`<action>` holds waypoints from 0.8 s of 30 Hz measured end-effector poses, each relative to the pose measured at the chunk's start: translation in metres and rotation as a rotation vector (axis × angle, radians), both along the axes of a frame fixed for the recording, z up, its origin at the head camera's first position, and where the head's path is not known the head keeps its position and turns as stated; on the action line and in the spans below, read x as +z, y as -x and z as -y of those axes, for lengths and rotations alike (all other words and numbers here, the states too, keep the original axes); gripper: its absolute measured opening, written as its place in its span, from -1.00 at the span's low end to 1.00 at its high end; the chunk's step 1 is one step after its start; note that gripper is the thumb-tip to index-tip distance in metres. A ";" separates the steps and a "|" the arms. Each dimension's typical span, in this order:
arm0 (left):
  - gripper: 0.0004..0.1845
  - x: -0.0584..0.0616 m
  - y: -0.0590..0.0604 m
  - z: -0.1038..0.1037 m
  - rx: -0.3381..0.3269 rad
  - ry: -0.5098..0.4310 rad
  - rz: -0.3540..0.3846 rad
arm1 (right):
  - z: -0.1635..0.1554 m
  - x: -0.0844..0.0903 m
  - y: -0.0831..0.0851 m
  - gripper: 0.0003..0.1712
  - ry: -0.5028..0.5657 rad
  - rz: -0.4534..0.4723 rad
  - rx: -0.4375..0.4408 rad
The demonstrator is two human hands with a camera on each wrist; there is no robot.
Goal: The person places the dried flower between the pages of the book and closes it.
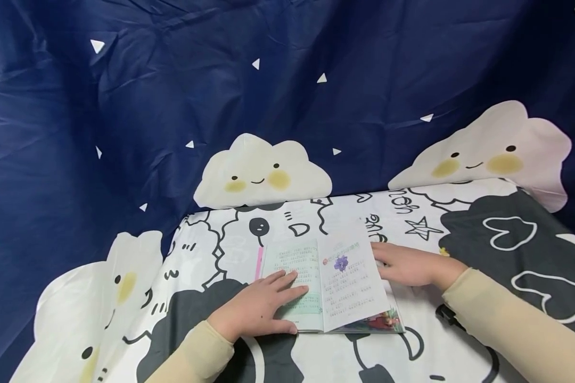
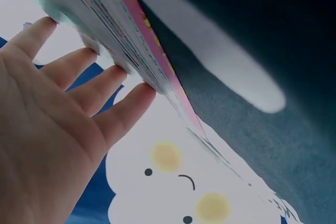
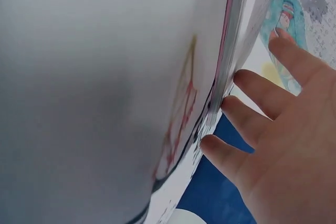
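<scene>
An open book (image 1: 306, 308) lies on the cloth-covered surface, its printed left page flat. My left hand (image 1: 270, 303) rests on that page with fingers spread. The left wrist view shows its fingertips (image 2: 142, 93) on the paper beside the thick stack of page edges (image 2: 136, 40). A right-hand leaf (image 1: 352, 287) with a purple picture stands lifted and skewed, uncovering part of a colourful picture page (image 1: 385, 320) beneath. My right hand (image 1: 407, 264) is at the leaf's outer edge, with its fingertips partly hidden behind it. In the right wrist view its fingers (image 3: 257, 93) extend loosely beside the book's edge.
A white cloth (image 1: 330, 361) with black cartoon drawings lies under the book. Behind it hangs a dark blue curtain (image 1: 287, 96) with white triangles and smiling clouds. A small black object (image 1: 445, 314) shows beside the right sleeve.
</scene>
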State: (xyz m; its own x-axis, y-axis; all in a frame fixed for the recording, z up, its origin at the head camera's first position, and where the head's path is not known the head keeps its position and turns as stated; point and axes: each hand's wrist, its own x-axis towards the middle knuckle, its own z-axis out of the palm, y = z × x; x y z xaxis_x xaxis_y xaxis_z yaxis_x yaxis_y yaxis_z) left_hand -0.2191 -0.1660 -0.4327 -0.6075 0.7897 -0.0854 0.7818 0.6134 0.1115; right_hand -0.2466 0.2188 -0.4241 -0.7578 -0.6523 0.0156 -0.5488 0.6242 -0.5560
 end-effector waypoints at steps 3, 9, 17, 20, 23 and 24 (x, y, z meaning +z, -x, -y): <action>-0.16 0.002 0.002 0.002 -0.024 -0.023 -0.018 | 0.003 0.001 -0.001 -0.46 0.036 0.025 -0.025; -0.08 0.010 0.002 -0.006 -0.106 -0.088 -0.081 | 0.005 0.004 -0.005 -0.50 0.053 0.056 -0.080; -0.02 0.052 -0.003 -0.041 -0.218 -0.096 -0.223 | 0.014 0.009 -0.008 -0.50 0.092 0.020 -0.034; -0.05 0.064 -0.002 -0.053 -0.260 -0.087 -0.272 | 0.019 0.012 -0.009 -0.51 0.111 0.033 -0.002; -0.09 0.070 0.000 -0.066 -0.304 -0.075 -0.321 | 0.022 0.015 -0.011 -0.51 0.122 0.039 0.018; -0.12 0.072 0.000 -0.070 -0.316 -0.066 -0.337 | 0.023 0.015 -0.011 -0.51 0.122 0.038 0.022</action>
State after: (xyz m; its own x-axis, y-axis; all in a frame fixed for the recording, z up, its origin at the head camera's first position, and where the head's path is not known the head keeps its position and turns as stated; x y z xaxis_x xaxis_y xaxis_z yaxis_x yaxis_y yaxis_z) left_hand -0.2194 -0.0956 -0.3609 -0.3215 0.9377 0.1317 0.9285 0.3395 -0.1503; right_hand -0.2357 0.1962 -0.4087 -0.7451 -0.6635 0.0673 -0.5383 0.5387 -0.6481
